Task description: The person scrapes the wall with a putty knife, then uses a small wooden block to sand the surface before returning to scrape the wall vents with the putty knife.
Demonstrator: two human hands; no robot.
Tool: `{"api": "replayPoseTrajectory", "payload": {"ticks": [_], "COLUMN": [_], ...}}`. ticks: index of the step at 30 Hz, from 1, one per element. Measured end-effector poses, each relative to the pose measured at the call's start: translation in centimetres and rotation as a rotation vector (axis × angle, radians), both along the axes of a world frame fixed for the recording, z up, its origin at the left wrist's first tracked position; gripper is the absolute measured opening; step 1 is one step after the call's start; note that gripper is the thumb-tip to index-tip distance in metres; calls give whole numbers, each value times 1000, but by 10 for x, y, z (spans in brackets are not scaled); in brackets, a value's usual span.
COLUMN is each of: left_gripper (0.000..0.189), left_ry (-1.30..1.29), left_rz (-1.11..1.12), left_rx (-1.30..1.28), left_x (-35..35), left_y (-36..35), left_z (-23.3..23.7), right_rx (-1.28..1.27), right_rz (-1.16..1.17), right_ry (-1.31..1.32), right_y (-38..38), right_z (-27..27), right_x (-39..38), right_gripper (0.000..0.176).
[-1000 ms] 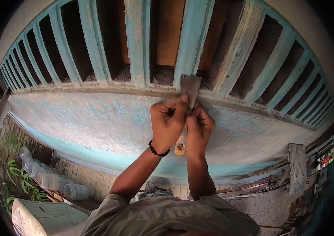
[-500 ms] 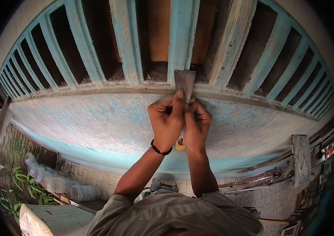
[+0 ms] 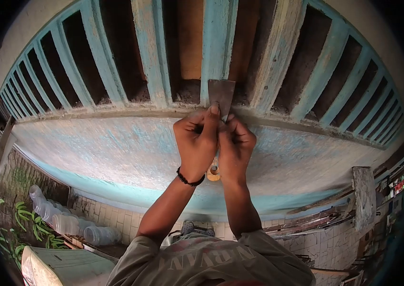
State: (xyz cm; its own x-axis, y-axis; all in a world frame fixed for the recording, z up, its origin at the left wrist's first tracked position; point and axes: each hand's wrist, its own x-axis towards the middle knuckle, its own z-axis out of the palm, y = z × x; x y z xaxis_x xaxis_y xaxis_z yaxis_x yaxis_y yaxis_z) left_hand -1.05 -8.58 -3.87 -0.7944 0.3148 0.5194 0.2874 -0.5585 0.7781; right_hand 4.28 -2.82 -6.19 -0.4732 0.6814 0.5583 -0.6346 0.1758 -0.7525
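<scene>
Both hands grip one putty knife, its flat metal blade pointing up against the foot of a blue slat. My left hand is closed round it, thumb on the lower blade, with a dark beaded bracelet at the wrist. Pressed close beside it, my right hand is closed on the same tool. The yellow handle end with a hole shows below between the wrists; most of the handle is hidden by the fingers. Paint on the slats is worn and patchy.
Below the slats runs a ledge over a wall with scraped, streaky blue paint. Clear plastic containers lie at lower left beside green leaves. An upright weathered board and stacked wood strips are at right.
Both hands and the putty knife have shifted slightly left, and the blade sits a little higher on the slat. The grip looks the same.
</scene>
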Motion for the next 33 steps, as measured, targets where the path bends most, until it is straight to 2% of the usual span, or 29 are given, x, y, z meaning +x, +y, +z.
{"api": "replayPoseTrajectory", "payload": {"ticks": [5,9,13,19,22,26,33], "left_gripper": [37,37,39,39,38,38,40], "left_ry": [47,38,51,27,59,7,57], "left_rz": [42,7,38,-12,21,-12,9], "left_rx": [-4,28,9,-14,12,28,24], "left_x": [-3,-3,-5,-6,-9,-6,-10], "left_y": [1,1,1,-4,0,0,1], "left_z": [-7,12,-6,16,1,19,10], "right_rx": [54,-15,32,24,-16,19,13], "right_rz": [-46,16,-61,-10,-11,13,-38], "right_ry": [91,50,40,68,25,59,29], "right_y": [3,2,-1,-2,-5,1,-1], "right_z": [-8,7,-2,14,5,15,10], "right_x": [-10,-8,-9,-9,-9,-11,-13], "right_gripper": [27,28,32,32,32,31,30]}}
